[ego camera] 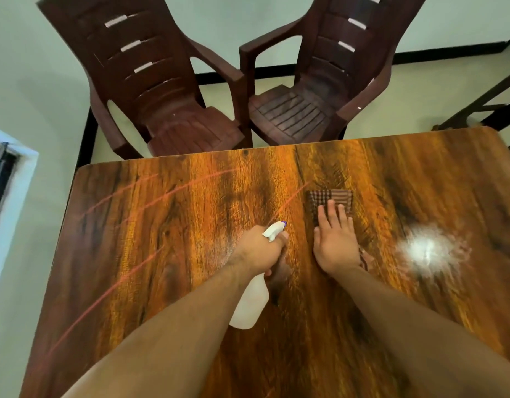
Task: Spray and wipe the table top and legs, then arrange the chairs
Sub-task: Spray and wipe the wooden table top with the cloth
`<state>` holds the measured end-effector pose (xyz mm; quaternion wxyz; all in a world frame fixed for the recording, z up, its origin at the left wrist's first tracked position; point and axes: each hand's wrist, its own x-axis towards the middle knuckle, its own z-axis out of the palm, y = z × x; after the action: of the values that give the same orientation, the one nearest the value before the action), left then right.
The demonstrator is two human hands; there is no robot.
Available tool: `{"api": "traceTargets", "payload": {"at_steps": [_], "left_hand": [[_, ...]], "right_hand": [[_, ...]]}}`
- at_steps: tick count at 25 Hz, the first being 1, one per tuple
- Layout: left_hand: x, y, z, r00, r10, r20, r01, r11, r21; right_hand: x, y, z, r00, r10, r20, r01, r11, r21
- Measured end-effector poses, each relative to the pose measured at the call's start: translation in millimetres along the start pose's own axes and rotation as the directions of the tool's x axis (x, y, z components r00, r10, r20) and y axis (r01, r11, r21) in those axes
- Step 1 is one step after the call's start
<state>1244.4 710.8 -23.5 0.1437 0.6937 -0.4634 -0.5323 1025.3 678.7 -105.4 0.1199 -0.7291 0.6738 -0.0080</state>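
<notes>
Hands share the cleaning on a wood-grain tabletop (162, 225): the left hand (259, 249) grips a white plastic spray bottle (249, 305), while the right hand (335, 242) lies flat, fingers straight, on a brown checked cloth (334, 198) near the middle. Light, evenly spread bursts followed by overlapping strokes out to the edges would likely serve best. Two dark brown plastic armchairs (173, 124) stand beyond the far edge.
</notes>
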Motion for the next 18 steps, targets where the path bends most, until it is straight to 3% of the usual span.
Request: {"api": "traceTargets", "payload": {"at_steps": [2, 5, 9, 12, 15, 17, 18], "left_hand": [[11, 13, -1, 1.0, 0.023, 0.004, -0.023, 0.999, 0.029], [27, 30, -3, 1.0, 0.01, -0.002, -0.01, 1.0, 0.023], [46, 39, 0, 1.0, 0.01, -0.011, -0.01, 1.0, 0.014], [51, 38, 3, 1.0, 0.01, -0.015, -0.01, 1.0, 0.008], [51, 37, 1, 0.999, 0.004, -0.035, -0.005, 1.0, -0.023], [49, 37, -4, 0.999, 0.009, -0.052, -0.01, 1.0, -0.022], [47, 36, -5, 0.998, 0.014, -0.054, -0.015, 1.0, -0.007]], "right_hand": [[8, 0, -3, 0.993, -0.095, 0.063, 0.098, 0.994, -0.046], [29, 3, -13, 0.998, 0.061, -0.023, -0.063, 0.995, -0.082], [58, -4, -31, 0.988, 0.152, -0.013, -0.153, 0.985, -0.085], [76, -14, -27, 0.998, -0.017, 0.066, 0.021, 0.997, -0.071], [96, -29, -35, 0.993, -0.002, 0.119, 0.003, 1.0, -0.004], [93, -35, -32, 0.978, -0.119, 0.174, 0.136, 0.986, -0.092], [93, -37, -33, 0.973, -0.112, 0.203, 0.134, 0.986, -0.098]]}}
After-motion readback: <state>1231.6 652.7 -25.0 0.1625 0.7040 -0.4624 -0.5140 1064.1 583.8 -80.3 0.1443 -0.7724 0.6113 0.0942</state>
